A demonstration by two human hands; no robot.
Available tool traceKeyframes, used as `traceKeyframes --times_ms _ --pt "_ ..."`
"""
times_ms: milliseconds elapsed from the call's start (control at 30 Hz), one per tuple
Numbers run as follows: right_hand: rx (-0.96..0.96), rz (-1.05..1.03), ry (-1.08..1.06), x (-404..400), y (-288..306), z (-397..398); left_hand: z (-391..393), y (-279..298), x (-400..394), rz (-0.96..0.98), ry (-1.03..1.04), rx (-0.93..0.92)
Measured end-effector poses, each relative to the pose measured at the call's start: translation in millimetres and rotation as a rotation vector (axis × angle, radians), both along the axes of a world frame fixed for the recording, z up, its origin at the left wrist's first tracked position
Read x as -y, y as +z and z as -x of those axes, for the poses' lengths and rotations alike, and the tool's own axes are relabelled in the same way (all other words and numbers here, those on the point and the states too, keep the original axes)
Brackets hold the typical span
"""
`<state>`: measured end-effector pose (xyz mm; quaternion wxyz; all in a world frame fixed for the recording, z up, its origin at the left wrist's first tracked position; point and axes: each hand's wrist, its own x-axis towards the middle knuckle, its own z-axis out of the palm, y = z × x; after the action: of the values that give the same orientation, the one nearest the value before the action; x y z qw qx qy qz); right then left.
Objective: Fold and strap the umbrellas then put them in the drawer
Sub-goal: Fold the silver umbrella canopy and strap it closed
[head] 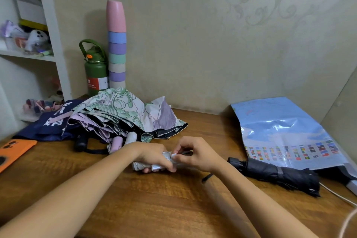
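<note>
Seen from above a wooden desk (150,199), looking down at two bare forearms reaching in from the bottom edge.

Far left: white shelves (52,31) holding small clutter, too blurred to name. On the desk's left edge, an orange phone (13,150), lying flat and partly cut off. Just behind it, a dark blue umbrella (48,123) with white lettering, loose and unfolded. Against the wall, a green bottle (95,71) with a carry loop, touching a tall stack of cups (116,44) in pastel colours, pink on top.

In front of the bottle and cups, a heap of floral umbrellas (123,114) in lilac, green and white with black lining, canopies slack and unstrapped, overlapping the blue one. Pale handles poking out of the heap toward the hands; a black handle (81,142) with a wrist loop lying at its near left edge.

Centre, just in front of the heap: left hand (154,157) curled round a small pale folded umbrella (144,166), gripping it with fingers wrapped underneath. Right hand (195,154) touching the left, thumb and fingers pinching a thin strap (184,153) at the umbrella's end. Most of this umbrella hidden by both hands.

Right of the hands: a black umbrella (276,174), folded and strapped, lying on the desk, its far end resting on a blue plastic bag (286,131) printed with a row of small flags. A white cable (338,195) trailing off the lower right corner. Patterned wallpaper behind everything.
</note>
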<state>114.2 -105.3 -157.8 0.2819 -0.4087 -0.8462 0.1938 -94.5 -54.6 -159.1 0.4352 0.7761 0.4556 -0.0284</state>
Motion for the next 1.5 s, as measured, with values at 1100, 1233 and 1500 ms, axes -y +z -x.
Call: traceKeyframes --times_ms 1100,1233,1500 --pt "0.535 0.235 -0.168 2.2 11.5 20.7 1.2 -1.5 10.4 -0.223 -0.147 -0.103" --pt "0.772 0.172 -0.247 7.9 10.2 37.7 0.2 1.8 15.6 -0.242 -0.136 -0.087" --pt "0.778 0.098 -0.309 17.6 11.2 36.4 -0.7 9.4 29.3 -0.222 -0.145 -0.093"
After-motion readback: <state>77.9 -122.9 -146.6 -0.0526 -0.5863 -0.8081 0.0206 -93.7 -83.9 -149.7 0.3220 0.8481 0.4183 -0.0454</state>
